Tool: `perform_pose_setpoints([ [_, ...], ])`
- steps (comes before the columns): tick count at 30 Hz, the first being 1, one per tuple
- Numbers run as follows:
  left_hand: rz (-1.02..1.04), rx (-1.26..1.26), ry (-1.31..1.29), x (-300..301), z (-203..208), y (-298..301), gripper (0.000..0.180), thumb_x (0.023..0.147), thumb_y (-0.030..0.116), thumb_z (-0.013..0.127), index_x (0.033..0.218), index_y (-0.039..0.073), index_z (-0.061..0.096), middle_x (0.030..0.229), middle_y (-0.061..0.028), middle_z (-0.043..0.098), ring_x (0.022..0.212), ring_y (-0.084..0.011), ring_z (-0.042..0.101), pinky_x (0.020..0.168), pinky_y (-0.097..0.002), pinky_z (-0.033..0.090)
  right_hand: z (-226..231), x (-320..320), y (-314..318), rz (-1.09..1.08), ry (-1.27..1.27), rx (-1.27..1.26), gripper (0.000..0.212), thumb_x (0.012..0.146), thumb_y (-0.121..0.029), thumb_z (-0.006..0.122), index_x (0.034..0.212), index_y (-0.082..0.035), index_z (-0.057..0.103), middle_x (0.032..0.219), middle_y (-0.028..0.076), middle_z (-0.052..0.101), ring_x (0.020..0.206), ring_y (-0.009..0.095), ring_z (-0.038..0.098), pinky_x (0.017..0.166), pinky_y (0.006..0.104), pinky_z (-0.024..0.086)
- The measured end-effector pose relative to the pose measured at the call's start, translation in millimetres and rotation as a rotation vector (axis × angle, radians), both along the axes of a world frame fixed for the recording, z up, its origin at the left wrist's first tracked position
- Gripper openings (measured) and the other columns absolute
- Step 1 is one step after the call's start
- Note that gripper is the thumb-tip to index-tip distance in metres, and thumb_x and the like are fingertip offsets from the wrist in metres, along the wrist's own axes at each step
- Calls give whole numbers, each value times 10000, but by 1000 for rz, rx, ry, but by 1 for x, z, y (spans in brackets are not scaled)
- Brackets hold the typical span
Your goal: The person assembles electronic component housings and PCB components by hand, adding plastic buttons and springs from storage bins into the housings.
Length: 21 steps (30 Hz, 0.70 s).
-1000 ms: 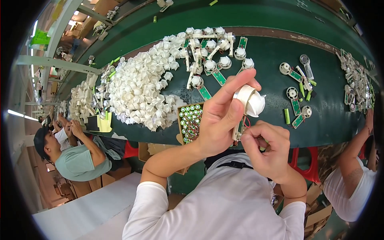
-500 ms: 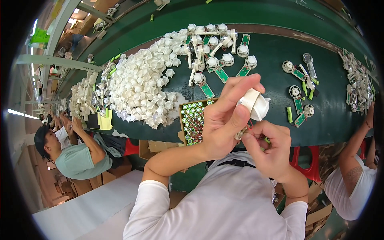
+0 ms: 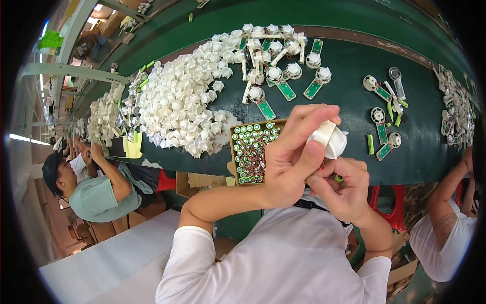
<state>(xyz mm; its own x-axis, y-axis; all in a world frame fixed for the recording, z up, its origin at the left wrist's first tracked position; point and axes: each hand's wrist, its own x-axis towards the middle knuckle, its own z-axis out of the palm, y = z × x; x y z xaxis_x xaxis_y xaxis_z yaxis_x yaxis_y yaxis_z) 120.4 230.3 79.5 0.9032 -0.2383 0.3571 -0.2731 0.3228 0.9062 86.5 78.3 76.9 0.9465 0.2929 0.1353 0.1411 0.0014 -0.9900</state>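
Left grip [image 3: 287, 169] is closed around a petal-capped white module [image 3: 334, 143], just beyond the right grip [image 3: 349, 188], itself curled about a half-hidden green battery cell [image 3: 338, 178]; capping appears done, uncapped circuit-board assemblies [image 3: 378, 115] lying farther right.

- On the surface [image 3: 349, 81], from the held part [image 3: 334, 142]: cap pile [image 3: 174, 101], ten o'clock
- Capped units [image 3: 274, 74], eleven
- Speaker boards [image 3: 378, 115], two
- Parts heap [image 3: 451, 99] beyond those, nearer three
- Cells [image 3: 242, 171] in box [image 3: 232, 147], nine
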Motion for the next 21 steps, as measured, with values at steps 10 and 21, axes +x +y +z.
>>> perform_pose_setpoints([
  [10, -113, -244, 220, -8, -4, -6, 424, 1037, 231, 474, 1401, 14, 474, 1249, -84, 477, 838, -81, 505, 676, -217, 438, 6, -2, 3, 27, 391, 222, 95, 865, 9, 669, 801, 39, 607, 728, 51, 658, 634, 113, 668, 561, 236, 515],
  [21, 569, -147, 387, 256, 31, -47, 427, 964, 318, 490, 1128, -73, 536, 994, -170, 623, 871, -272, 577, 747, -394, 456, -26, 38, -8, -612, -240, -108, 410, 877, -55, 671, 1255, 24, 533, 1245, 142, 556, 1128, 209, 561, 958, 359, 472],
])
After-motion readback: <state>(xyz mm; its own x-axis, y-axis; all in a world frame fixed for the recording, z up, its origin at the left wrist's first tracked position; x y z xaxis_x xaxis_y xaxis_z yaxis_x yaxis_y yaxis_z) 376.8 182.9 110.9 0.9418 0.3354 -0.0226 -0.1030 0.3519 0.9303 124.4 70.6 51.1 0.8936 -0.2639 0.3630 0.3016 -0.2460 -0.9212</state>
